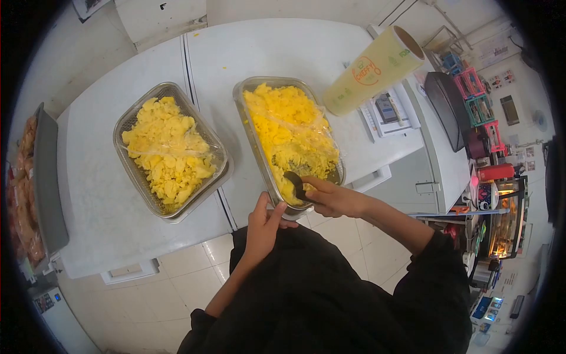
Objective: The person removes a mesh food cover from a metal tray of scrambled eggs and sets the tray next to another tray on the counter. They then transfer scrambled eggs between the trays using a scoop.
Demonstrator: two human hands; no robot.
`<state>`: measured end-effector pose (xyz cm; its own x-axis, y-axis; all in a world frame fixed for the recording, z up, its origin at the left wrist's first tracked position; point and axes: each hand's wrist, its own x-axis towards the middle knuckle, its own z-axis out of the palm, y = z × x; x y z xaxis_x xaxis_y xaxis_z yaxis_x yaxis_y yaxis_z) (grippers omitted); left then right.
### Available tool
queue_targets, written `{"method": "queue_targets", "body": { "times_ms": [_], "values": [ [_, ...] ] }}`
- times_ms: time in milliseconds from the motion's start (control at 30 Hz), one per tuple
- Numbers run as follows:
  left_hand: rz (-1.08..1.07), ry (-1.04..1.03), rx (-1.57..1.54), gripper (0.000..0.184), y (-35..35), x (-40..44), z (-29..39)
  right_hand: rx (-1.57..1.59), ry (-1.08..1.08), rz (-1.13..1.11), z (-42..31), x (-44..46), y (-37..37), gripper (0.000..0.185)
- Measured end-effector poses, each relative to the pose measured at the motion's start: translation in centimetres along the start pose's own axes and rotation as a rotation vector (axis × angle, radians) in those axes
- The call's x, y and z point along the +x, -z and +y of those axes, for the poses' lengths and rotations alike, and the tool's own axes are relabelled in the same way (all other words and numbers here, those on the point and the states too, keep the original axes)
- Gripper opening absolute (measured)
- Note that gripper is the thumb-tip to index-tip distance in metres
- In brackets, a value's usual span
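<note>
My right hand (333, 199) is closed around a dark spoon (296, 184), whose head is at the near end of the right metal tray (240, 105). Yellow crumbled food, which looks like scrambled egg (286, 112), fills much of this tray, with clear plastic film lying across part of it. Some of the tray's bottom shows near the spoon. At the tray's near left corner, my left hand (264, 229) grips the rim, some fingers hidden below it. A second metal tray (131, 171), to the left, holds chunkier yellow food (168, 144), also partly under clear film.
Both trays stand on white tabletops (88, 194) split by a dark seam. Behind the right tray is a large roll of cling film (374, 71), beside papers and a small dark device (386, 108). A grey bin (47, 183) with packaged food stands far left. Crowded shelves line the right.
</note>
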<state>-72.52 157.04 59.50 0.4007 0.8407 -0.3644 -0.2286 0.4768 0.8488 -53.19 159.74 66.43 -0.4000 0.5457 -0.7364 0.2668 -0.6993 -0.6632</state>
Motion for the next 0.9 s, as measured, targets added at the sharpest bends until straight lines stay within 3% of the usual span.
{"method": "queue_targets", "body": {
  "times_ms": [33,100,400,767,833,867,900],
  "values": [
    [-0.007,-0.002,0.013,0.022,0.1,0.1,0.2,-0.003,0.001,-0.006,0.1,-0.1,0.2,0.047],
    [0.0,0.004,0.03,0.022,-0.1,-0.2,1.1,0.331,-0.05,-0.072,0.6,-0.1,0.3,0.048],
    [0.008,0.027,0.052,0.024,0.3,-0.4,-0.2,0.736,-0.023,-0.076,4.4,0.6,0.8,0.038],
    [0.007,0.083,-0.035,0.026,3.9,-0.7,-4.7,0.721,0.05,-0.055,6.6,0.3,3.5,0.034],
    [-0.092,0.091,0.42,0.021,5.1,-1.7,-1.6,0.748,0.054,-0.02,6.9,0.5,3.8,0.042],
    [0.01,0.09,0.558,0.015,5.4,-2.6,1.5,0.74,0.054,-0.039,6.9,0.5,3.8,0.042],
    [0.171,-0.065,0.734,0.012,6.5,-2.9,2.8,0.754,0.056,-0.02,6.7,0.3,3.7,0.037]
  ]
}}
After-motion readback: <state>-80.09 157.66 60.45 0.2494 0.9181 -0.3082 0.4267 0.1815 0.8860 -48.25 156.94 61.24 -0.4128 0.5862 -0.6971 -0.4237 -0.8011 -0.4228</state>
